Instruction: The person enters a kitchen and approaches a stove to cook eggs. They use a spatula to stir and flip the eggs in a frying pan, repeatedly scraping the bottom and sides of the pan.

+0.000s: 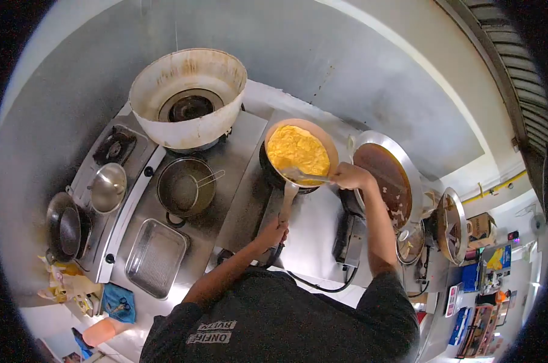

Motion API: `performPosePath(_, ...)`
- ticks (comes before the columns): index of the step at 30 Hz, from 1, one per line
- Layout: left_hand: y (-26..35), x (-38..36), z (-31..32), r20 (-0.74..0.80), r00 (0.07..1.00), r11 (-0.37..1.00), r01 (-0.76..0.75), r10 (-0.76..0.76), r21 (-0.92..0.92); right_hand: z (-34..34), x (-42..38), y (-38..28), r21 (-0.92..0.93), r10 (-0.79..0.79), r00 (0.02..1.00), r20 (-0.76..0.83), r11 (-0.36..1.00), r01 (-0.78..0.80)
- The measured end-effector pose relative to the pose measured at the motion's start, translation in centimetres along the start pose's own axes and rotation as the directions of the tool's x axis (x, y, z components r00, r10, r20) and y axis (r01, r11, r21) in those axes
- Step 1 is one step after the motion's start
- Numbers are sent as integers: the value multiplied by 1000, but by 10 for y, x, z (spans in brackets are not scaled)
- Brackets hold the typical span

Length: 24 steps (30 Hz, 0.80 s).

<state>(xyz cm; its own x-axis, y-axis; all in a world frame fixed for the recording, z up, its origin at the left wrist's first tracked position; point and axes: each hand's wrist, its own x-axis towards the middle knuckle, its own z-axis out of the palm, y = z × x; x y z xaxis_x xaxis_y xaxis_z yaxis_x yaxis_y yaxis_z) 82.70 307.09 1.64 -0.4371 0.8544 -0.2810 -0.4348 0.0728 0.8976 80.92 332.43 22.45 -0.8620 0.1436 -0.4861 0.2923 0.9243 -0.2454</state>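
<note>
A yellow omelette (297, 149) spreads over most of a frying pan (326, 138) that sits on a burner. My left hand (274, 233) is closed round the pan's long handle, below the pan. In my right hand (351, 176) is a metal spatula (304, 175), held from the right side. Its blade lies at the omelette's lower edge, just above where the handle joins the pan.
To the right stands a large pot of brown liquid (381, 175); a second wide pot (452, 225) is beyond it. At left are a dark pot with a strainer (187, 187), a wire-mesh tray (156, 258), a steel bowl (108, 188) and a tall white ring (189, 130) around a burner.
</note>
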Motion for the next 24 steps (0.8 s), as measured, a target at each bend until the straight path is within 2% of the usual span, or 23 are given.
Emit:
performPosePath(1, -1, 0, 2, -4, 1000, 1000, 1, -1, 0, 6, 11, -2, 95, 52, 996, 68, 994, -59)
performPosePath(2, -2, 2, 3, -38, 999, 1000, 27, -27, 1, 14, 22, -3, 94, 48, 996, 69, 994, -54)
performPosePath(4, -8, 9, 0, -78, 996, 999, 48, -48, -1, 32, 50, -2, 330, 47, 997, -69, 944, -22)
performPosePath(5, -17, 14, -3, -28, 999, 999, 32, -31, 23, 40, 63, -5, 328, 42, 997, -67, 945, -18)
performPosePath(6, -25, 20, -6, 22, 1000, 999, 13, -14, 46, 46, 76, -8, 271, 68, 988, -137, 962, -29)
performPosePath(7, -28, 20, -6, 18, 1000, 999, 13, -14, 44, 53, 88, -7, 215, 91, 974, -208, 975, -46)
performPosePath(8, -30, 21, -4, -15, 1000, 999, -24, 25, 43, 57, 101, -1, 214, 90, 975, -205, 976, -46)
performPosePath(9, -31, 21, -3, -49, 997, 997, -63, 65, 43, 58, 115, 6, -422, -234, 961, -148, 893, 152)
performPosePath(10, -27, 19, -3, -49, 997, 997, -65, 67, 41, 63, 127, 15, -864, -448, 889, 92, 407, 295)
performPosePath(11, -20, 16, -2, -53, 997, 998, -47, 49, 42, 71, 136, 28, -865, -447, 890, 94, 406, 295)
performPosePath(12, -16, 14, -1, -54, 998, 999, -28, 30, 41, 80, 143, 43, -610, -351, 912, -213, 777, 157)
performPosePath(13, -21, 17, -1, -52, 998, 999, -30, 31, 37, 82, 144, 54, -203, -127, 887, -445, 978, 39)
performPosePath(14, -28, 23, -2, -50, 999, 1000, -8, 8, -11, 74, 131, 53, -207, -127, 887, -443, 978, 36)
performPosePath(15, -36, 28, -3, -48, 999, 998, 12, -15, -59, 63, 116, 54, -569, -321, 894, -314, 817, 94)
performPosePath(16, -36, 26, -2, -50, 999, 998, 9, -12, -64, 54, 102, 52, -836, -451, 885, -118, 526, 157)
performPosePath(18, -32, 21, 0, -100, 994, 998, -52, 48, -33, 54, 77, 62, -465, -264, 878, -399, 884, 54)
performPosePath(19, -33, 22, 0, -101, 994, 998, -56, 52, -37, 45, 63, 58, -470, -266, 878, -397, 881, 55)
performPosePath(21, -36, 26, 2, -96, 994, 986, -60, 45, -155, 25, 31, 50, -756, -116, 985, -129, 654, -22)
performPosePath(22, -36, 27, 1, -90, 995, 986, -60, 46, -153, 22, 32, 55, -756, -110, 985, -133, 654, -29)
performPosePath(24, -36, 25, -2, -65, 997, 995, 38, -44, -92, 21, 48, 73, -433, 88, 903, -420, 856, -285)
